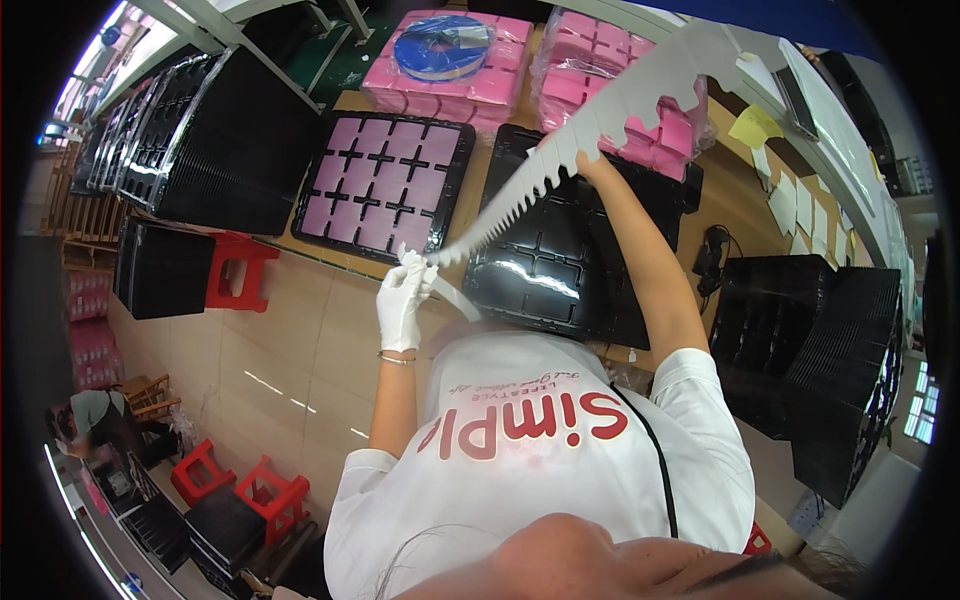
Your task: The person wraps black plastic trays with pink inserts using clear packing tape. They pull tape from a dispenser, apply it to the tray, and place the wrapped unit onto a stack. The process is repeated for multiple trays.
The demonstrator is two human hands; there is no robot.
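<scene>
A long pale strip with a toothed edge runs slantwise from my left hand to the upper right, where it looks wider. Its lower end is pinched in the fingers of my left hand, which wears a white glove; a bracelet circles that wrist. My right hand reaches forward behind the strip, its fingers hidden by it. Below the strip lies a glossy black moulded tray, close against my body. To its left, another black tray holds pink pads between dark cross-shaped dividers.
Plastic-wrapped pink pads carry a blue roll at the back. More wrapped pink pads stand to the right. Tall black tray stacks flank the table. Red stools and another person are at left.
</scene>
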